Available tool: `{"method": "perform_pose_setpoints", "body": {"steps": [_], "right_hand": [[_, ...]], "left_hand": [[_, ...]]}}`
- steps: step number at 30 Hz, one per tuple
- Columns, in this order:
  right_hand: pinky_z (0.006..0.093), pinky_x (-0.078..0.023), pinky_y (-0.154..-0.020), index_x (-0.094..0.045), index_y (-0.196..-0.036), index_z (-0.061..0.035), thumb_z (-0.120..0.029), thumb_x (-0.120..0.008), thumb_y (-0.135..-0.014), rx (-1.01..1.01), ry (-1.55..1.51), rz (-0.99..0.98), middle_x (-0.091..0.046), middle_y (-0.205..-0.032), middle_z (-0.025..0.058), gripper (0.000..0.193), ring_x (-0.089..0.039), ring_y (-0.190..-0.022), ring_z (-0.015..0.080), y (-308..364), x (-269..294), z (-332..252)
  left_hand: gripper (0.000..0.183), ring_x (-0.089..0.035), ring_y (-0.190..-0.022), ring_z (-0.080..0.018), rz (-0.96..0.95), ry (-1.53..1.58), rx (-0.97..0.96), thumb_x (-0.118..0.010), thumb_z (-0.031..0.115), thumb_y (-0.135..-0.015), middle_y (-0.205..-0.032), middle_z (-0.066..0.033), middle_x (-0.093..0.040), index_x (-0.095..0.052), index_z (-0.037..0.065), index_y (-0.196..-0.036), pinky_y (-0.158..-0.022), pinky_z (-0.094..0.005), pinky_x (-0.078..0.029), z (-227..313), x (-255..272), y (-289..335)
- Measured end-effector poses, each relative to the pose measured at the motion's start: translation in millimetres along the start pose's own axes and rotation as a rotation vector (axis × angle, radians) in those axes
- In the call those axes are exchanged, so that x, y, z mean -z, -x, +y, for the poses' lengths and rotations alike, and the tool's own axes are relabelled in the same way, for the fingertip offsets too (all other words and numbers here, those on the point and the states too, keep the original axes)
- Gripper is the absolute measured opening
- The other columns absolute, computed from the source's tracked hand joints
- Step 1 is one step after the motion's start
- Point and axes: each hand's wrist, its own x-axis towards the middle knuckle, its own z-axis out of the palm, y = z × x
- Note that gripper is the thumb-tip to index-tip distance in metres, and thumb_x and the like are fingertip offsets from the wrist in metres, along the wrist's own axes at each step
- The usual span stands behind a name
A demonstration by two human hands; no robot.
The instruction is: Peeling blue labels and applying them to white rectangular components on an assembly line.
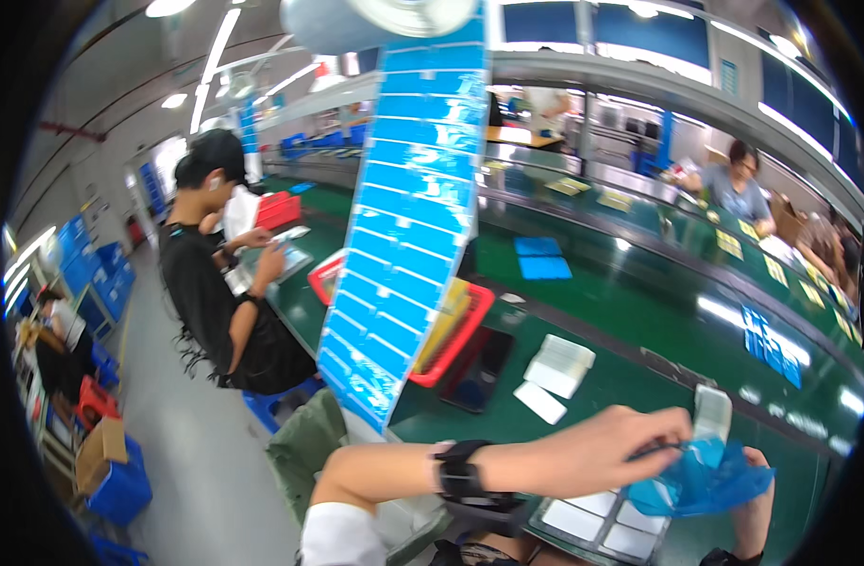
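Left hand (pixel 630 443), at four o'clock in the view, has its fingers closed on the upper edge of a crumpled translucent blue film (pixel 720 483). Right hand (pixel 754 519) sits at the film's four o'clock, partly hidden by it, so I cannot tell whether it grips. From the film, a pale stack of sheets (pixel 712 412) lies at twelve, a dark tray (pixel 609 519) of whitish rectangular panels (pixel 570 521) at eight, and a red plastic basket (pixel 476 319) at ten.
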Motion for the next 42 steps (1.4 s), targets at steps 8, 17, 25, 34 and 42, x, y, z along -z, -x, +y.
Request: {"method": "perform_pose_setpoints", "body": {"steps": [8, 17, 25, 34, 42], "right_hand": [[0.0239, -0.05, -0.055, -0.06, -0.088, 0.0063, 0.003, -0.062, -0.081, -0.225, -0.097, 0.139, -0.063, -0.077, 0.0082, 0.008, -0.06, -0.063, 0.0119, 14.7, -49.8, -41.2], [0.0221, -0.051, -0.06, -0.061, -0.1, 0.0105, 0.002, -0.063, -0.081, -0.332, -0.017, 0.077, -0.064, -0.08, 0.0098, 0.021, -0.061, -0.068, 0.011, 21.6, -62.9, -29.4], [0.0225, -0.052, -0.068, -0.062, -0.098, 0.0072, 0.001, -0.063, -0.081, -0.302, 0.035, 0.033, -0.062, -0.082, 0.0089, 0.018, -0.063, -0.074, 0.0127, 28.1, -64.0, -11.4], [0.0232, -0.051, -0.066, -0.062, -0.094, 0.0059, 0.002, -0.063, -0.08, -0.221, 0.135, 0.033, -0.061, -0.08, 0.0098, 0.014, -0.064, -0.073, 0.0141, 29.7, -61.7, -4.4], [0.0232, -0.051, -0.067, -0.062, -0.093, 0.006, 0.004, -0.063, -0.079, -0.232, 0.151, 0.012, -0.06, -0.079, 0.0091, 0.014, -0.064, -0.073, 0.0141, 31.8, -60.3, -6.0]], "left_hand": [[0.017, -0.06, -0.075, -0.0086, 0.382, 0.002, 0.502, -0.056, 0.011, -0.091, -0.083, -0.0032, -0.062, -0.063, -0.003, -0.095, -0.068, -0.0227, -0.051, -65.9, 9.3, 32.1], [0.019, -0.06, -0.065, -0.0123, 0.318, 0.361, 0.839, -0.064, 0.01, -0.084, -0.077, -0.0097, -0.061, -0.064, -0.008, -0.09, -0.058, -0.0274, -0.057, -140.6, -16.6, 61.1], [0.017, -0.06, -0.066, -0.0123, 0.381, 0.452, 0.953, -0.067, 0.008, -0.082, -0.075, -0.0095, -0.062, -0.061, -0.006, -0.088, -0.056, -0.0264, -0.056, -142.2, -34.7, 79.4], [0.026, -0.06, -0.068, -0.012, 0.399, 0.409, 0.859, -0.066, 0.0, -0.08, -0.083, -0.0035, -0.049, -0.055, -0.002, -0.104, -0.056, -0.0235, -0.055, -137.5, -36.5, 69.0], [0.034, -0.061, -0.067, -0.0114, 0.316, 0.417, 0.894, -0.064, 0.001, -0.081, -0.083, -0.003, -0.05, -0.055, 0.0, -0.114, -0.06, -0.0254, -0.059, -135.4, -34.0, 72.1]]}}
